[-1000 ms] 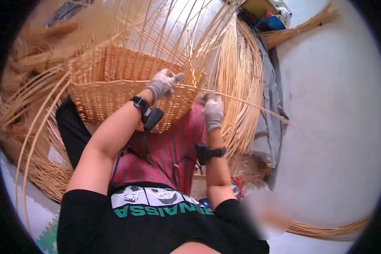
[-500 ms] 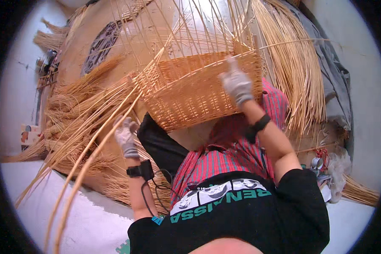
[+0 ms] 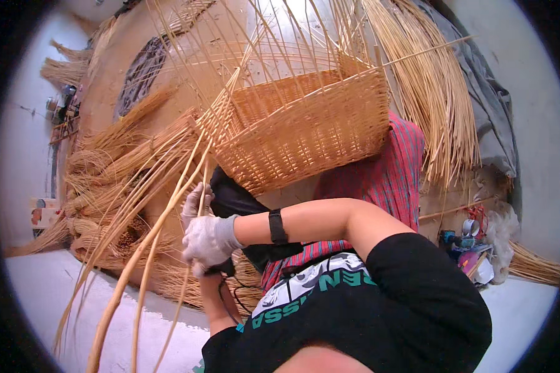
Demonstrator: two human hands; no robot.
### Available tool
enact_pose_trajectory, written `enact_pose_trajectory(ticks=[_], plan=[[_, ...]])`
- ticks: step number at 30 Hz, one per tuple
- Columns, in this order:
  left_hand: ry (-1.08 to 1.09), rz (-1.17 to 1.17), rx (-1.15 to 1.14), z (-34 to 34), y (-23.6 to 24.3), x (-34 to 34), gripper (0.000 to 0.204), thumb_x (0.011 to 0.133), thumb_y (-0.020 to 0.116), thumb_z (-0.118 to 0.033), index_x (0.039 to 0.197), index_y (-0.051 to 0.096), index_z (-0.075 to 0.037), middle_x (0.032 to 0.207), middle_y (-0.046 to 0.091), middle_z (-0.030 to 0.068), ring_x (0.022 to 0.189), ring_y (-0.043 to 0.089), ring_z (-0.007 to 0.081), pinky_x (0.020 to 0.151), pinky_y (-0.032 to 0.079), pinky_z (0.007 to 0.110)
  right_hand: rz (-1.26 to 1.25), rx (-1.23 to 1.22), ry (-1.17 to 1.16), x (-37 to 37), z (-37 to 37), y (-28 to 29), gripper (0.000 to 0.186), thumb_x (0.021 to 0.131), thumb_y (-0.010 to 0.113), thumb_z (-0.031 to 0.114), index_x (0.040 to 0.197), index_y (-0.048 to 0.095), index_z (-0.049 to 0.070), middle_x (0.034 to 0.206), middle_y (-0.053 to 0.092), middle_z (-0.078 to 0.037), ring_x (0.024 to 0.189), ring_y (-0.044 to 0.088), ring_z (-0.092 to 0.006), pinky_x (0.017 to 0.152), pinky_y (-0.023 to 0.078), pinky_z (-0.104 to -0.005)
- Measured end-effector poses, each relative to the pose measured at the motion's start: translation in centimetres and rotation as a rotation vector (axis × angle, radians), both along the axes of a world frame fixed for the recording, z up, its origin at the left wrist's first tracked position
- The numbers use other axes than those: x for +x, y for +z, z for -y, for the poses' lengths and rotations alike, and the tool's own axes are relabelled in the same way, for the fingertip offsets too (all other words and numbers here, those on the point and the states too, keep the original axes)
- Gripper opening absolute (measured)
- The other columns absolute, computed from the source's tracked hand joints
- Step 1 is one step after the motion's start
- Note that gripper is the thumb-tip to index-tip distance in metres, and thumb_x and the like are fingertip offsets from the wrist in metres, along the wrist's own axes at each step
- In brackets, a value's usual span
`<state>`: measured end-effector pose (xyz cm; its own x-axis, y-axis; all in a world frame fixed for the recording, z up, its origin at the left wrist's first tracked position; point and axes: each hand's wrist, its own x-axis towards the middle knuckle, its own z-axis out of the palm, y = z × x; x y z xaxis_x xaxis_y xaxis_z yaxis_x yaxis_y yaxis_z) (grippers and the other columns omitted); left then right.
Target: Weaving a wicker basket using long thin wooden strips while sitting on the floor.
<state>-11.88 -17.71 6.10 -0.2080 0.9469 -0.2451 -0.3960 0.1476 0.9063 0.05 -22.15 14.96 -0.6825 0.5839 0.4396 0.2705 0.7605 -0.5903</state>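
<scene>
A woven wicker basket (image 3: 302, 133) with long upright stakes rests tilted across my legs, on red striped cloth (image 3: 395, 171) and black fabric. Several long pale canes (image 3: 134, 261) run from its left corner toward the lower left. Both gloved hands are at these canes, below that corner. My left hand (image 3: 196, 202) is closed round a cane, partly hidden behind the other hand. Just in front of it, my right hand (image 3: 208, 242) grips a cane too, fingers curled, its forearm crossing my body.
Bundles of reeds (image 3: 112, 180) cover the floor on the left; a long bundle (image 3: 442, 105) lies at the right on grey cloth (image 3: 498, 143). Small tools and plastic bags (image 3: 498, 242) sit at lower right. A pale wall (image 3: 529, 81) borders the right side.
My right hand has left the basket's rim and come down leftward to the canes beside my left hand. My left hand, earlier at the rim, now grips the canes. The view has swung leftward.
</scene>
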Motion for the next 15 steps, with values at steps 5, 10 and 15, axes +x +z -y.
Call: enact_pose_trajectory(ticks=[5,10,15], plan=[[-0.666,-0.813,0.691,-4.5,7.1,1.0,0.059,0.089,0.067,-0.002,0.144,0.045,-0.002,0.117,0.067,0.0115,0.114,0.062,0.0231,0.096,0.051,0.035,0.102,-0.071,0.101,1.3,2.3,-2.5,0.036,0.074,0.072,0.045,0.068,0.069,0.009,0.068,0.066,-0.013,0.071,0.067,-0.0362,0.066,0.053,-0.0453],[-0.573,-0.649,0.667,-9.4,8.2,4.2,0.044,0.094,0.051,0.001,0.138,0.046,-0.001,0.077,0.057,0.0006,0.071,0.057,0.0084,0.074,0.055,0.028,0.028,-0.122,-0.068,6.4,2.9,1.1,0.036,0.081,0.069,0.042,0.071,0.067,0.007,0.069,0.065,-0.015,0.073,0.066,-0.0368,0.066,0.052,-0.0469],[-0.419,-0.224,0.597,-11.9,6.4,1.5,0.033,0.103,0.042,-0.012,0.133,0.055,-0.003,0.056,0.037,-0.0072,0.049,0.037,0.0056,0.068,0.054,0.032,-0.462,-0.318,-0.595,18.9,-3.3,-1.5,0.037,0.094,0.054,0.041,0.083,0.061,0.007,0.079,0.062,-0.011,0.073,0.062,-0.0299,0.067,0.05,-0.0436]])
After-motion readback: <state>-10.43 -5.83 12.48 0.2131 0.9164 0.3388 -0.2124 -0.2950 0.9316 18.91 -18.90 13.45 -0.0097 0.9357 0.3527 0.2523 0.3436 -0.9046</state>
